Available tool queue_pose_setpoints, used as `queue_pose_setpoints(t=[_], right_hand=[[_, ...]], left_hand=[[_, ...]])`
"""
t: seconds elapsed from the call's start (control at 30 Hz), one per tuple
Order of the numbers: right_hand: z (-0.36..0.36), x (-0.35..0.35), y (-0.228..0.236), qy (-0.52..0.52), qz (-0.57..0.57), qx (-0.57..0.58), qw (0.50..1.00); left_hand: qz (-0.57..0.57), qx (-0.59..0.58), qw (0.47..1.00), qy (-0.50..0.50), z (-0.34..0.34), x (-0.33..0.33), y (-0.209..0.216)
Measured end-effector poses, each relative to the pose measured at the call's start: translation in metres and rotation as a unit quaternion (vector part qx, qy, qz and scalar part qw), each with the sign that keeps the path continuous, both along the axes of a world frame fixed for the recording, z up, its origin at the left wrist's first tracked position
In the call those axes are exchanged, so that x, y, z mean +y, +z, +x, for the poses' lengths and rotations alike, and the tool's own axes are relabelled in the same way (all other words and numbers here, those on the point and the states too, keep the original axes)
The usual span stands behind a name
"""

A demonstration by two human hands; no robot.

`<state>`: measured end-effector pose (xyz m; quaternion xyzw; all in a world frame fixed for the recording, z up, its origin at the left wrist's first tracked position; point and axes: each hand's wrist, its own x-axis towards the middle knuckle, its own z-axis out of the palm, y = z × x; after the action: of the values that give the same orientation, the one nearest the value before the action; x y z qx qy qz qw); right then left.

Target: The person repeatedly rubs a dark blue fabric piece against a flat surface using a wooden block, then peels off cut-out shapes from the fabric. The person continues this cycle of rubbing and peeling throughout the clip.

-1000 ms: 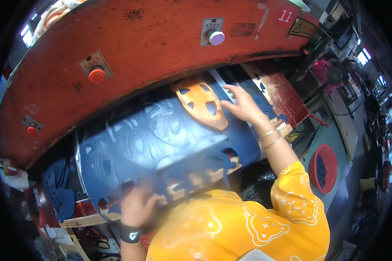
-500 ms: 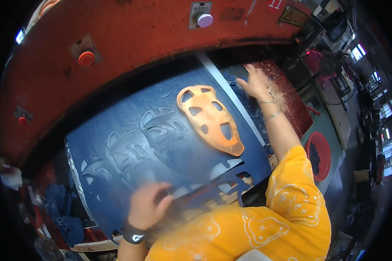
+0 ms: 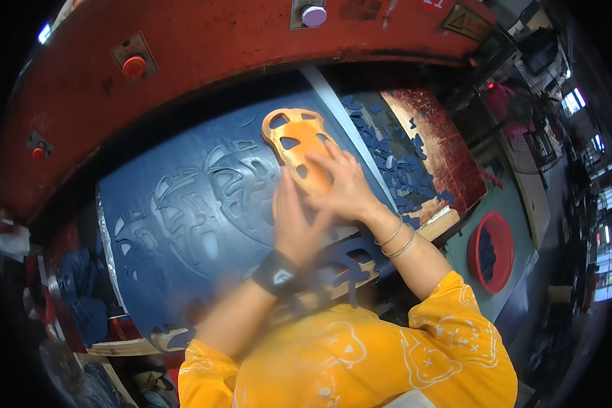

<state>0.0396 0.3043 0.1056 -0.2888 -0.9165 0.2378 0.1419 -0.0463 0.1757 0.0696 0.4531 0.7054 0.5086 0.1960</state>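
Note:
An orange sole-shaped cutting die (image 3: 299, 129) with several cut-outs lies on a dark blue sheet (image 3: 251, 211). My right hand (image 3: 345, 182) rests over its lower half, fingers spread across the face and thumb apart, hiding the narrow end. Along the die's lower left edge, my left hand (image 3: 296, 221) stands with its fingers stretched upward and its thumb apart. It looks slightly blurred; whether it touches the die I cannot tell. Cut or pressed outlines of the same kind of shape (image 3: 177, 204) mark the sheet to the left.
A red machine beam (image 3: 204, 41) with button knobs (image 3: 134, 66) spans the far side. Small blue scraps (image 3: 398, 166) lie on the right beyond a pale strip (image 3: 350, 129). A red basket (image 3: 506, 251) holds dark pieces. More blue offcuts (image 3: 81, 299) hang at the left.
My right hand has come back from the scrap area onto the die. My left hand has moved up and right from the sheet's near edge to the die's side. The view has shifted slightly.

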Motion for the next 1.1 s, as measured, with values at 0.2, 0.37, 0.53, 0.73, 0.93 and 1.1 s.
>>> queue_pose_setpoints(t=[0.2, 0.37, 0.53, 0.73, 0.93, 1.1], right_hand=[[0.011, 0.028, -0.001, 0.007, -0.241, 0.125, 0.962], [0.027, 0.052, 0.004, 0.023, -0.530, 0.288, 0.797], [0.053, 0.075, 0.002, 0.057, -0.698, 0.459, 0.547], [0.130, 0.115, 0.019, -0.022, -0.542, 0.313, 0.780], [0.164, 0.108, 0.012, -0.153, -0.091, 0.009, 0.984], [0.140, 0.086, 0.020, -0.179, 0.073, -0.155, 0.969]], left_hand=[[-0.025, 0.158, 0.987, -0.022, 0.014, 0.000, -0.005], [-0.141, 0.246, 0.958, -0.042, 0.020, 0.010, 0.004], [-0.204, 0.271, 0.940, -0.044, 0.012, 0.012, 0.020], [-0.011, 0.343, 0.922, -0.178, -0.007, 0.035, 0.026], [-0.032, 0.262, 0.938, -0.225, 0.010, 0.038, 0.024], [-0.112, 0.232, 0.942, -0.212, -0.002, 0.047, 0.022]])
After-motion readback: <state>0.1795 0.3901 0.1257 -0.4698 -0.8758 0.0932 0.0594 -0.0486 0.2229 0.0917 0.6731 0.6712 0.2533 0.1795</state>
